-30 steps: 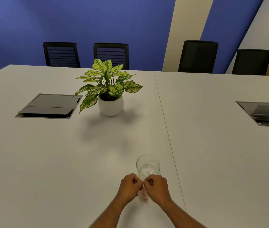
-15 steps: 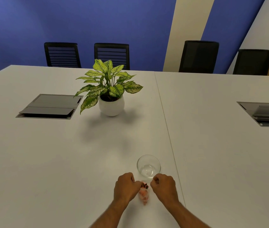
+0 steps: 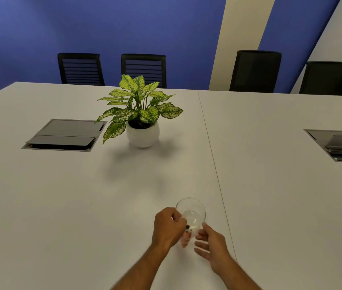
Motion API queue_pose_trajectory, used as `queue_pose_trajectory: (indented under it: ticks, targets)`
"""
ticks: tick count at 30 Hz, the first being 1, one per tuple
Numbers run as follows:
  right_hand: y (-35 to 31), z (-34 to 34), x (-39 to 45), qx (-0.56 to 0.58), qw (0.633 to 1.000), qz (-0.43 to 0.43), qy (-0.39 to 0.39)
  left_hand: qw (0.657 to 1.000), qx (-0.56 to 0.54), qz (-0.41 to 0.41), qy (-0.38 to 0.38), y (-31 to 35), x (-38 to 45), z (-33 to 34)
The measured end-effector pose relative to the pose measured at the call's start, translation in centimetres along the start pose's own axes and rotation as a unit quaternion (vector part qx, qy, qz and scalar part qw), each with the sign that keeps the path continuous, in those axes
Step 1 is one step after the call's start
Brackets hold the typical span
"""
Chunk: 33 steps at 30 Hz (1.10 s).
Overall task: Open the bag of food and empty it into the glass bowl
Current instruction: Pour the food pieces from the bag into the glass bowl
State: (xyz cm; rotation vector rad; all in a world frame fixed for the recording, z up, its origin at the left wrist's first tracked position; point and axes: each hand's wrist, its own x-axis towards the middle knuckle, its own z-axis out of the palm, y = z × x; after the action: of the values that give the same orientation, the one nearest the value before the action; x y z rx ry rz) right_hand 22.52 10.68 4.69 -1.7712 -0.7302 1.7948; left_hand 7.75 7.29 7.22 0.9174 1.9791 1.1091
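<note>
With the left hand (image 3: pixel 169 228) pinching the small bag of food (image 3: pixel 186 239) just near of the glass bowl (image 3: pixel 191 211) and the right hand (image 3: pixel 210 243) loose-fingered beside it, a careless tip could scatter pieces onto the table (image 3: pixel 82 206).

Blue wall (image 3: pixel 103 24), black chairs (image 3: pixel 81 69), white table (image 3: pixel 61 195).

Left hand (image 3: pixel 169 228) pinching small food bag (image 3: pixel 186 237) beside glass bowl (image 3: pixel 191 212), right hand (image 3: pixel 212 243) loosely spread, white table (image 3: pixel 82 206)
</note>
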Motion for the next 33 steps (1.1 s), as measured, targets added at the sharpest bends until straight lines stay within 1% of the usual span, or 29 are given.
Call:
queue_pose_trajectory:
  ticks: [2,4,6,10,13,18,21,23,26,30,33]
  targets:
    - [-0.1,0.2,-0.2,0.069,0.993,0.07,-0.059,1.0,-0.02,0.016,-0.005,1.2,0.0,0.3]
    - [-0.2,0.6,-0.3,0.121,0.985,0.093,-0.084,0.999,-0.039,0.026,-0.015,2.5,0.0,0.5]
    - [-0.6,1.1,-0.3,0.163,0.977,0.087,-0.104,0.997,-0.06,0.032,-0.026,3.6,0.0,0.8]
    - [-2.0,1.4,-0.8,0.225,0.958,0.044,-0.171,0.993,-0.109,0.042,-0.03,5.2,0.1,1.3]
    - [-2.7,1.4,-1.1,0.277,0.94,0.037,-0.194,0.992,-0.114,0.052,-0.022,5.3,0.2,1.5]
    - [-2.9,1.3,0.0,0.308,0.936,0.039,-0.167,0.99,-0.114,0.087,-0.003,4.7,1.1,1.3]
    - [-3.3,1.2,0.6,0.307,0.94,0.037,-0.148,0.988,-0.095,0.107,0.055,3.8,2.3,0.7]
    - [-3.6,1.2,1.0,0.317,0.938,0.03,-0.137,0.988,-0.069,0.103,0.095,2.8,3.5,0.4]
    - [-4.2,1.0,1.9,0.326,0.939,0.005,-0.107,0.988,0.001,0.088,0.127,0.4,5.2,0.0]
    - [-5.0,0.7,3.4,0.319,0.945,-0.031,-0.067,0.981,0.123,0.087,0.124,-3.3,7.0,-0.1]
    - [-5.7,0.5,4.2,0.301,0.95,-0.079,-0.038,0.969,0.182,0.113,0.121,-5.7,8.2,0.4]
